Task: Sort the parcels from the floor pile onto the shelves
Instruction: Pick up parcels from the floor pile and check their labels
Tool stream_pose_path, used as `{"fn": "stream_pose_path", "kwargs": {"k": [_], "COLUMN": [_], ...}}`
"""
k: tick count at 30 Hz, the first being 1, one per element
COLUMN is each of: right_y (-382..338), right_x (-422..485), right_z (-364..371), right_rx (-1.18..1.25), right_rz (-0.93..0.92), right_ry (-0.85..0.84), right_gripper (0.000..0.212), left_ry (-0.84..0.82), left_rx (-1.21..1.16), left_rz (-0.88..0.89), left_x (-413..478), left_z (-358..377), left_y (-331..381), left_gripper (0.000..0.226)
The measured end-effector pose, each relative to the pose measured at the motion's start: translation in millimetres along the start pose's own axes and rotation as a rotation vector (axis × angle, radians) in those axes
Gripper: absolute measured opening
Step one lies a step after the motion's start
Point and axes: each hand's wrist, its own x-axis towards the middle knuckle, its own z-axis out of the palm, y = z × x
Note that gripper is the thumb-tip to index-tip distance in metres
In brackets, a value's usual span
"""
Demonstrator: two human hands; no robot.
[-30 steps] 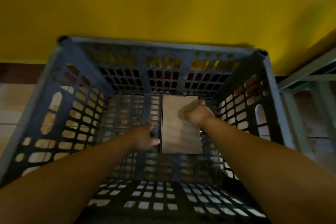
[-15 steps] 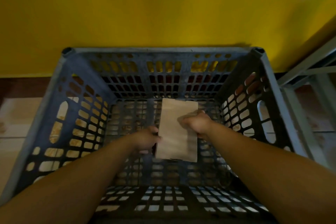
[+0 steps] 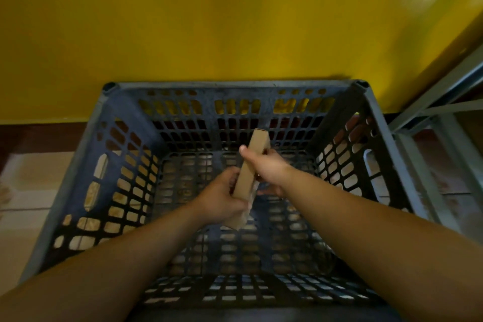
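Note:
A flat brown cardboard parcel (image 3: 250,168) is held on edge inside a blue-grey perforated plastic crate (image 3: 125,144), lifted off the crate's grid floor. My left hand (image 3: 219,200) grips its near lower end. My right hand (image 3: 266,167) clasps its upper part from the right, thumb over the top edge. The parcel's broad faces are turned sideways, so only its narrow side shows. Nothing else lies in the crate.
The crate stands on a tiled floor against a yellow wall (image 3: 209,21) with a dark red skirting (image 3: 39,136). A grey metal shelf frame (image 3: 431,123) stands right beside the crate on the right.
The parcel lay flat on the crate floor with both hands at its sides. Both hands have taken hold, tipped it up onto its edge and raised it off the floor.

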Motion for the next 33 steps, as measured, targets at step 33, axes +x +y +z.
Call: {"fn": "stream_pose_path", "kwargs": {"k": [33], "right_y": [-5.9], "right_x": [-10.4], "right_z": [-38.5], "right_rx": [0.057], "right_rz": [-0.328], "right_ry": [0.416], "right_gripper": [0.077], "left_ry": [0.068], "left_rx": [-0.278], "left_rz": [-0.125], "left_x": [5.9], "left_z": [-37.4], "left_y": [-5.1], "left_gripper": [0.063]}}
